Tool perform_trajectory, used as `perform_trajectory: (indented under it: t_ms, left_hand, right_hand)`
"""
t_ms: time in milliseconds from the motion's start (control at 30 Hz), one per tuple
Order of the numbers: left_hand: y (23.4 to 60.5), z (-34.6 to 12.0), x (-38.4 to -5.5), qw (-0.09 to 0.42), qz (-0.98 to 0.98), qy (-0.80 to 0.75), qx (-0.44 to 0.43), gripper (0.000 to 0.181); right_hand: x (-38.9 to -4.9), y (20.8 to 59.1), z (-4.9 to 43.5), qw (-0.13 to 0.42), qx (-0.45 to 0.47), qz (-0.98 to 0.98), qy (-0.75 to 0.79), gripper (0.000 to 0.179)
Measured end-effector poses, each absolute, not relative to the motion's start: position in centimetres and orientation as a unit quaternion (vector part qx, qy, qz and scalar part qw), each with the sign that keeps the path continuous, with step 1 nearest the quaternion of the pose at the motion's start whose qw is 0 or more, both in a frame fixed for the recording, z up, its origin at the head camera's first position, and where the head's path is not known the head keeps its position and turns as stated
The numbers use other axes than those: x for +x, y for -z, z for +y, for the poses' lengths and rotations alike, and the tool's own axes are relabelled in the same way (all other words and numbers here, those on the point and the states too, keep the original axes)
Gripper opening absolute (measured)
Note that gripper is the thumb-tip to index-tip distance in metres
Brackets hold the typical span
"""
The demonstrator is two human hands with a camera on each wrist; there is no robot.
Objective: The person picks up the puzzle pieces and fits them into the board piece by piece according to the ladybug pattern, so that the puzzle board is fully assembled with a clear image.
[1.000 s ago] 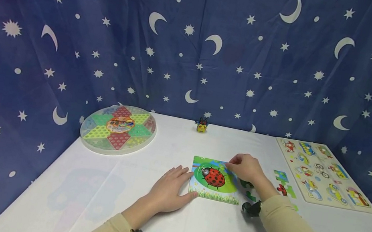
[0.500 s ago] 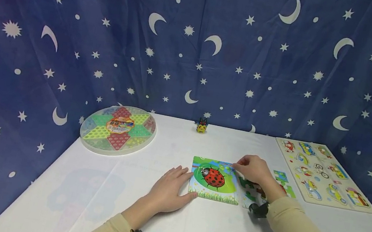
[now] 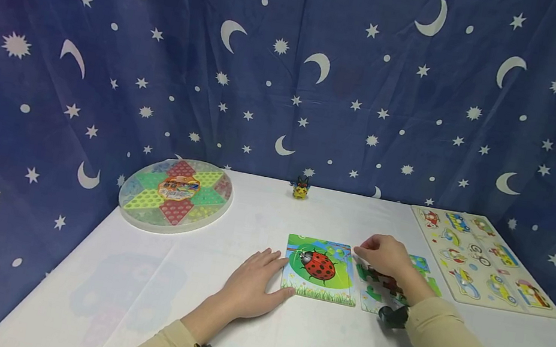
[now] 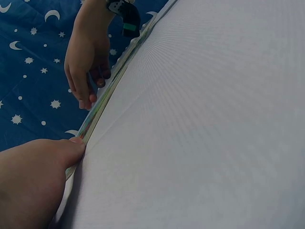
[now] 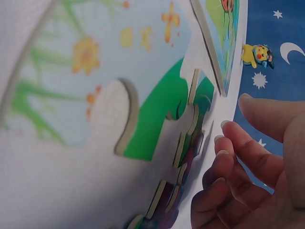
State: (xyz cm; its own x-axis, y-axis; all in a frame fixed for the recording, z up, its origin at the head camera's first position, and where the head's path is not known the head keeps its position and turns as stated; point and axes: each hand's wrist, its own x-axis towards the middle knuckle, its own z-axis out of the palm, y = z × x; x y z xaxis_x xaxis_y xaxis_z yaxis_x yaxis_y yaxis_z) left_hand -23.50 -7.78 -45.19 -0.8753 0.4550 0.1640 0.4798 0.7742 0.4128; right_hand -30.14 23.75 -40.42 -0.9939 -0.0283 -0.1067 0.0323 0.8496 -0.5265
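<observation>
A square ladybug jigsaw puzzle (image 3: 320,270) lies flat at mid-table, its picture all in view. My left hand (image 3: 253,285) rests along its left side, fingers straight and spread, with the thumb at the lower left corner. In the left wrist view that thumb (image 4: 71,150) touches the puzzle's edge. Just off the upper right corner is my right hand (image 3: 386,256). Seen from the right wrist, its thumb (image 5: 267,112) and bent forefinger stand apart with nothing between them. Loose jigsaw pieces (image 3: 371,299) lie below it, partly hidden; one bears yellow flowers (image 5: 86,55).
A wooden peg puzzle board (image 3: 488,261) with vehicle pictures lies at the right. At the back left sits a round Chinese checkers board (image 3: 176,195). A small yellow figurine (image 3: 300,189) stands by the starry curtain (image 3: 293,79) behind the white table.
My right hand has moved right, from the ladybug puzzle's top edge to just past its upper right corner, uncovering that corner. My left hand has stayed put.
</observation>
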Motion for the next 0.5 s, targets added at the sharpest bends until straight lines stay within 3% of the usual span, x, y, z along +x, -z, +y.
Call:
perform_trajectory:
  t_ms: [500]
  left_hand:
    - [45.2,-7.8,-23.5,0.023,-0.940,0.231,-0.249,0.068]
  right_hand:
    - [-29.9,40.5,25.5,0.049,0.006,0.959,0.278,0.033]
